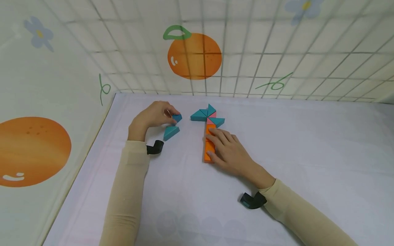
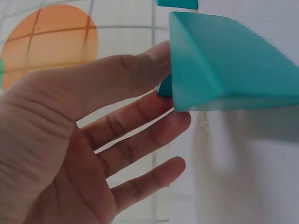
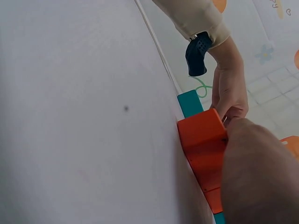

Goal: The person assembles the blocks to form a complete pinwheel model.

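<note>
My left hand (image 1: 155, 114) pinches a small blue triangular block (image 1: 176, 118) between thumb and index finger, its other fingers spread apart in the left wrist view. Just below it on the table lies a larger teal triangular block (image 1: 171, 132), which hides most of the pinched block in the left wrist view. The fingertips of my right hand (image 1: 232, 150) rest on a straight column of orange blocks (image 1: 210, 147). Above the column, teal triangular blocks (image 1: 199, 115) and pink blocks (image 1: 211, 119) meet in a pinwheel shape.
A white cloth covers the table (image 1: 277, 136). Behind it stands a tiled wall (image 1: 246, 41) with an orange-fruit picture (image 1: 194, 56), and another wall borders the left side. Black wrist devices (image 1: 253, 200) stick out at both sleeves.
</note>
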Demonstrator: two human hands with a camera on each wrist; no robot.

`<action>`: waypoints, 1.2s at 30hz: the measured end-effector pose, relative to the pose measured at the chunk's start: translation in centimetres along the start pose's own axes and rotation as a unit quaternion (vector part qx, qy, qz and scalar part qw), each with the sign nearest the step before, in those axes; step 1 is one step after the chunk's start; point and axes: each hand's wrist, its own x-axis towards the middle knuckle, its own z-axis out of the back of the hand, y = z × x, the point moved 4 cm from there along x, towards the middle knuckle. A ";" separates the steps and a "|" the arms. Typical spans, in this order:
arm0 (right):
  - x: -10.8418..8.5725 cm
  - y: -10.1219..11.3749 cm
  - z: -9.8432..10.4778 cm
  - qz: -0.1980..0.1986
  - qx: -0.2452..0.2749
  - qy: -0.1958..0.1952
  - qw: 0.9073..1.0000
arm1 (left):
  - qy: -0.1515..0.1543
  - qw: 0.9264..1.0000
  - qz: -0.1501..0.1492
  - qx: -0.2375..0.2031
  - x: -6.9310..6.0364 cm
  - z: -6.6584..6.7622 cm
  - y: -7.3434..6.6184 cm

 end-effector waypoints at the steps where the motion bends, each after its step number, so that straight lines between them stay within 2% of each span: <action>1: 0.0 0.0 0.0 0.000 0.000 0.000 1.000 | 0.005 1.000 0.004 0.000 -0.1 0.0 0.0; 8: 0.0 0.1 0.1 -0.002 0.002 0.001 1.000 | 0.019 1.000 0.001 0.016 -0.3 0.1 -0.3; 20: -0.1 0.1 0.0 0.007 0.000 -0.008 1.000 | 0.035 0.999 0.012 0.008 -0.5 -0.2 -1.0; 36: 0.0 -0.1 -0.1 0.005 0.001 0.000 1.000 | 0.030 0.999 0.019 0.009 -0.6 -0.2 -1.4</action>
